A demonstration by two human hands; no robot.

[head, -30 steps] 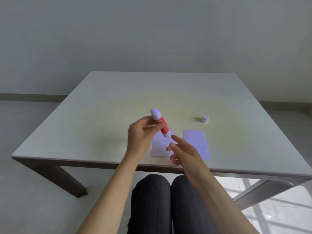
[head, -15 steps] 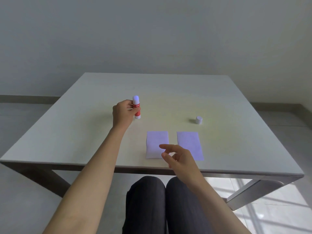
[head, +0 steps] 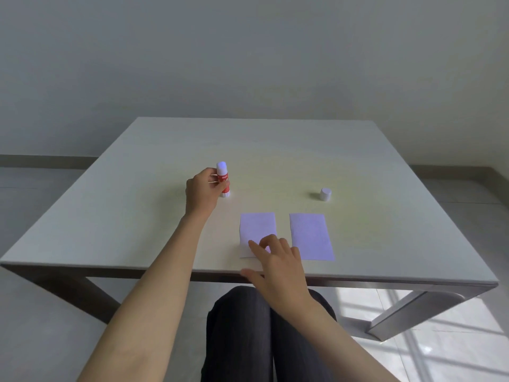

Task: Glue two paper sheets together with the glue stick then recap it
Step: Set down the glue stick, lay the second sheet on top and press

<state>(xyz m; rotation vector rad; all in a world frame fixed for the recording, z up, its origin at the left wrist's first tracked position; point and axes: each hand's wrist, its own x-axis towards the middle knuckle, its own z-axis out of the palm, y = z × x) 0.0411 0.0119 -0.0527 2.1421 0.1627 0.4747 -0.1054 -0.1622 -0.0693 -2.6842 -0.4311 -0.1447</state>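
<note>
red uncapped glue stick (head: 222,180) stands on the table (head: 137,205), gripped by left hand (head: 203,188); right hand (head: 278,260), loosely open, fingertips on left paper sheet (head: 256,228)

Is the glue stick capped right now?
Uncapped. The glue stick stands upright in the left hand, while its white cap sits apart on the table.

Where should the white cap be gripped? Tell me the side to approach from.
Take the white cap around its round side wall, coming from straight above. It stands free on the table, right of the glue stick, with open space all round, so a two-finger pinch should fit.
</note>
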